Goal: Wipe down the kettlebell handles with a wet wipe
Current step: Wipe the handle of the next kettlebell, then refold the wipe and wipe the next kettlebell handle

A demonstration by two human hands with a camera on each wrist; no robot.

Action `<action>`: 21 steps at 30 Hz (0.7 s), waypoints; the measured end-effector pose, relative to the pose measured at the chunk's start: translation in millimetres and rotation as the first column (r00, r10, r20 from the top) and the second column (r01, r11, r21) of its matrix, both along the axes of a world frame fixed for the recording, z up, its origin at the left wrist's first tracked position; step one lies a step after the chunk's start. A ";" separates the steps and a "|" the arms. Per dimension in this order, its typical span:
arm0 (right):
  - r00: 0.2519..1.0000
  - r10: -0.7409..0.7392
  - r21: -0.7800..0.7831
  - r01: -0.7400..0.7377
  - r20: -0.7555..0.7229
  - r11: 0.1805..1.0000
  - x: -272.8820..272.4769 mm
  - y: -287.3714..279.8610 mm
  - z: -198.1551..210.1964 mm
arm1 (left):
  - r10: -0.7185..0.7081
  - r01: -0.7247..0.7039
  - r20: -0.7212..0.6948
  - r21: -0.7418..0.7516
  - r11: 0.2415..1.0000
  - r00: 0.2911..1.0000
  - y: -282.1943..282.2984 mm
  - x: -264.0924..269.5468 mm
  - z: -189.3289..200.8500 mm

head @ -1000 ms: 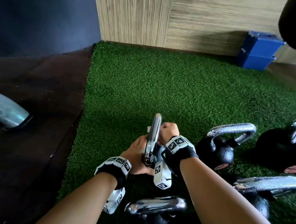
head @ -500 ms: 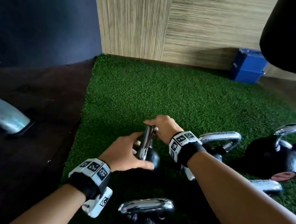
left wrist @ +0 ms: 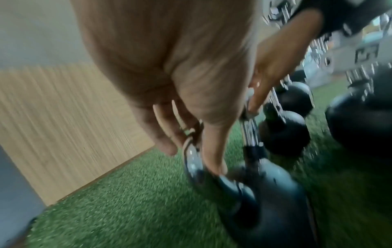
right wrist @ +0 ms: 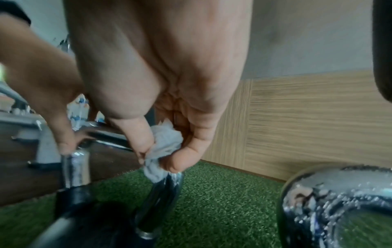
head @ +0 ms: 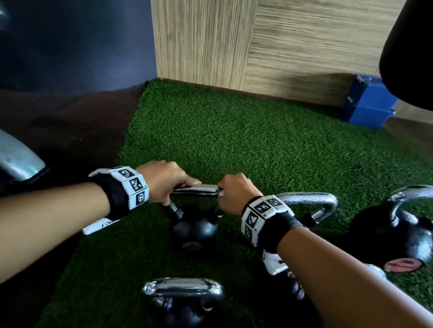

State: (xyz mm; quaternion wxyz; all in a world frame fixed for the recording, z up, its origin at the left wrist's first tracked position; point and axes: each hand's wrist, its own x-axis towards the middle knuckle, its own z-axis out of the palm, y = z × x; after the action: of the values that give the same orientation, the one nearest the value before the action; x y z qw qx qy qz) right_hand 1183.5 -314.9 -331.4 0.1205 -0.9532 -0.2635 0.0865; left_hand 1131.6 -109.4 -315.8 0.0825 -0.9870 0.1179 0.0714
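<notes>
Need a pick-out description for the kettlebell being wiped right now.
On the green turf, among the black kettlebells with chrome handles, find the kettlebell nearest the turf's left edge. Only this one has both hands on its handle: left hand gripping one end, right hand holding a wet wipe at the other.

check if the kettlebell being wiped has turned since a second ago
Yes. The kettlebell has turned on the green turf: its chrome handle earlier pointed end-on toward the wood wall and now lies crosswise, parallel to it.
</notes>
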 end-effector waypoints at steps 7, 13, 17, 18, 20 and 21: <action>0.989 0.115 -0.018 -0.117 -0.089 0.993 10.0 -10.2 8.9 | 0.014 0.015 -0.108 0.265 0.964 0.994 -24.9 1.8 21.1; 0.975 0.186 0.034 -0.183 -0.118 0.982 49.5 -94.1 63.9 | 0.142 -0.110 -0.115 0.245 0.963 0.983 -101.4 33.4 47.5; 0.976 0.146 0.077 -0.135 -0.159 0.988 77.1 -170.6 76.5 | 0.259 -0.259 -0.073 0.009 0.966 0.963 -167.5 60.6 46.0; 0.979 0.120 0.109 -0.103 -0.166 0.989 81.7 -188.3 74.7 | 0.304 -0.307 -0.082 -0.026 0.951 0.949 -180.5 64.3 42.5; 0.976 0.088 0.150 -0.059 -0.197 0.987 88.3 -218.3 68.4 | 0.413 -0.422 -0.122 -0.055 0.905 0.902 -196.1 68.2 31.1; 0.974 0.088 0.161 -0.054 -0.208 0.985 90.3 -229.7 65.5 | 0.468 -0.482 -0.160 -0.063 0.874 0.869 -199.0 69.5 22.0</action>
State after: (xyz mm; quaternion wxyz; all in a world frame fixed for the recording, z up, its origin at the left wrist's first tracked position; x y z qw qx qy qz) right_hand 1273.8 -544.6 -265.9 0.2185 -0.9160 -0.2889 0.1724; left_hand 1201.1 -308.4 -293.8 0.0038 -0.9810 -0.1195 0.1525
